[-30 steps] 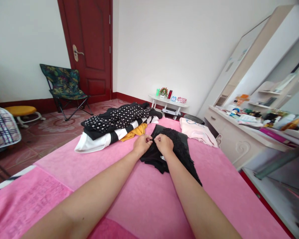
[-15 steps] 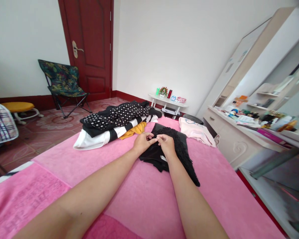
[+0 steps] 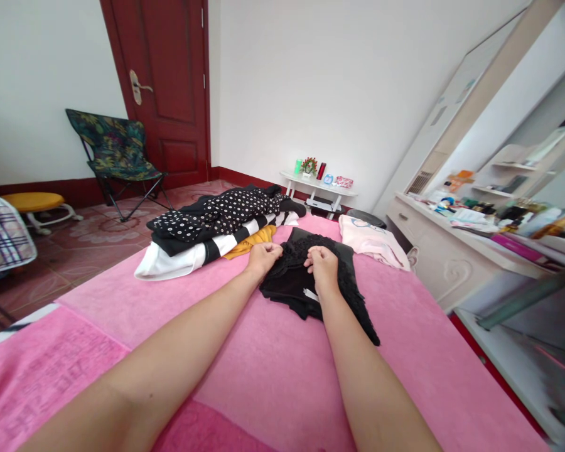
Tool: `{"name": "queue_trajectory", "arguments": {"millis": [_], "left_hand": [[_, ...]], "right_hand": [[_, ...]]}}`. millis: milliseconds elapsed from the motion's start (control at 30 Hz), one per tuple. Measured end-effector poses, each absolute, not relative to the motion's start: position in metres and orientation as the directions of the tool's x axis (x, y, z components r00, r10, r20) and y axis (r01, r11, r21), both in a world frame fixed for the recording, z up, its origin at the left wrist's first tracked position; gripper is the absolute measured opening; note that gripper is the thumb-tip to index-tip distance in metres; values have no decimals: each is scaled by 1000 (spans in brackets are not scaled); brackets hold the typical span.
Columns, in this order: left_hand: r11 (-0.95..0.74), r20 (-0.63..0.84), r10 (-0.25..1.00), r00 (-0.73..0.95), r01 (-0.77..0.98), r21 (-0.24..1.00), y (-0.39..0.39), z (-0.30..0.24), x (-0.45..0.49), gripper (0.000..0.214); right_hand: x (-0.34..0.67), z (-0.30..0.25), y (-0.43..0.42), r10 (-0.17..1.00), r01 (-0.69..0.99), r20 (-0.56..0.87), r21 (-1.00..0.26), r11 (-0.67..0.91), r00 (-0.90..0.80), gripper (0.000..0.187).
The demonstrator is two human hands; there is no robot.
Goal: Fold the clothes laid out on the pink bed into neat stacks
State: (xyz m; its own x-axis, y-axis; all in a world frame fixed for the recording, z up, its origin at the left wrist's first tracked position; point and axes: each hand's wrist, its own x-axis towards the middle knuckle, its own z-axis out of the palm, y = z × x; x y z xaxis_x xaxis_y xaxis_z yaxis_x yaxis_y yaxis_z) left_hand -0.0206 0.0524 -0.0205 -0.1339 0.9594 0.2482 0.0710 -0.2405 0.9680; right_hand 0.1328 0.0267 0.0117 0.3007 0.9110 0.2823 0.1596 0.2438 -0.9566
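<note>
A black garment with ruffled, lacy trim (image 3: 351, 285) lies on the pink bed cover (image 3: 258, 358), a small white label (image 3: 310, 294) showing on its inner side. At its left edge, my left hand (image 3: 264, 257) is closed, thumb and fingers pinching the black ruffled cloth. My right hand (image 3: 324, 267) is closed in a pinch over the middle of the garment, near the same ruffle; its fingertips seem to hold the cloth, partly hidden by the fingers. A gap of dark ruffled cloth lies between the hands.
To the left lies a pile of clothes: a black dotted garment (image 3: 216, 213), a white-and-black one (image 3: 174, 260) and a yellow one (image 3: 252, 242). A folded pale pink garment (image 3: 374, 242) lies at right. Beyond are a folding chair (image 3: 117, 150), a low white shelf (image 3: 317, 181) and a cluttered dresser (image 3: 428, 251).
My hands have moved apart from fingertips nearly touching, left hand leftward and right hand slightly rightward. More ruffled black cloth shows between them. The view has shifted slightly.
</note>
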Motion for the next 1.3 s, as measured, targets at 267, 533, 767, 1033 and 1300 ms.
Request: {"name": "queue_trajectory", "arguments": {"millis": [267,533,767,1033,1300], "left_hand": [[-285,284,959,-18,-23,958,41,-10,-18,20],[-295,295,955,28,-9,955,39,-7,-15,19],[-228,230,972,-46,54,972,42,-11,-11,15],[-231,235,971,-37,84,969,39,-6,-8,15],[-314,317,946,-64,52,948,38,-7,-9,16]], "right_hand": [[131,10,23,893,539,446,-765,351,53,20],[131,8,27,908,565,413,-767,303,73,16],[131,10,28,927,384,373,-864,327,51,13],[130,14,23,936,207,352,-916,342,8,10],[128,19,19,951,191,305,-938,290,52,13]]}}
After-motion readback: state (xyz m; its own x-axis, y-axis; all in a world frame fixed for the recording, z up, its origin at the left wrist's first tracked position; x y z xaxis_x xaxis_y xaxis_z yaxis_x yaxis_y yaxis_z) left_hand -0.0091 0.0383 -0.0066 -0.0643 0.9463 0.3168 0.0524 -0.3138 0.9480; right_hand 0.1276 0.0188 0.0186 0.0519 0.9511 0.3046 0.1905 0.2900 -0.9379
